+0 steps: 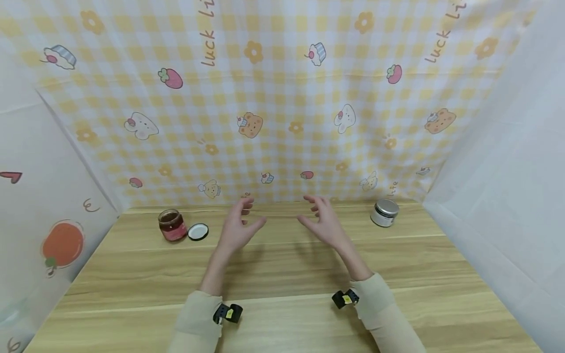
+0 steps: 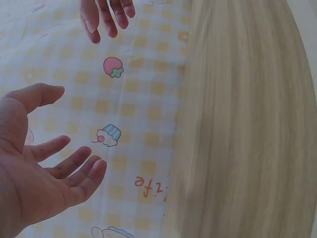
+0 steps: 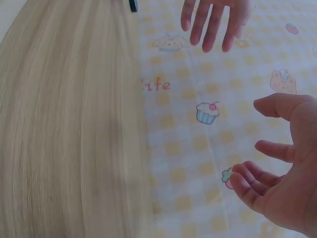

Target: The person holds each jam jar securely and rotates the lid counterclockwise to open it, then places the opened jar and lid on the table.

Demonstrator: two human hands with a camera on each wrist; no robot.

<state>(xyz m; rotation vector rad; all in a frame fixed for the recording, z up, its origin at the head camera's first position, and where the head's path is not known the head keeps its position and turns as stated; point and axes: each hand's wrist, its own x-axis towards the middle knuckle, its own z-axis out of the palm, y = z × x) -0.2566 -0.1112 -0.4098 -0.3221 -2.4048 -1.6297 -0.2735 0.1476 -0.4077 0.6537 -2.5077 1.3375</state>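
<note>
Both hands hover over the middle of the wooden table, palms facing each other with a gap between them. The left hand [image 1: 238, 230] has its fingers relaxed and slightly bent, holding nothing; its palm shows in the left wrist view [image 2: 44, 173]. Opposite it, the right hand [image 1: 324, 225] is likewise relaxed and holds nothing, its thumb apart from the fingers in the right wrist view [image 3: 282, 173]. Left of the left hand stands an uncapped jar with a red label [image 1: 173, 226], and a white lid [image 1: 198, 232] lies beside it. A jar with a silvery lid [image 1: 384, 214] stands right of the right hand.
The wooden table [image 1: 273, 323] reaches back to a yellow checked cloth [image 1: 282, 98] hanging behind it. White sheets hang at the left [image 1: 26, 137] and right [image 1: 512, 162] sides. A small black device is strapped at each wrist.
</note>
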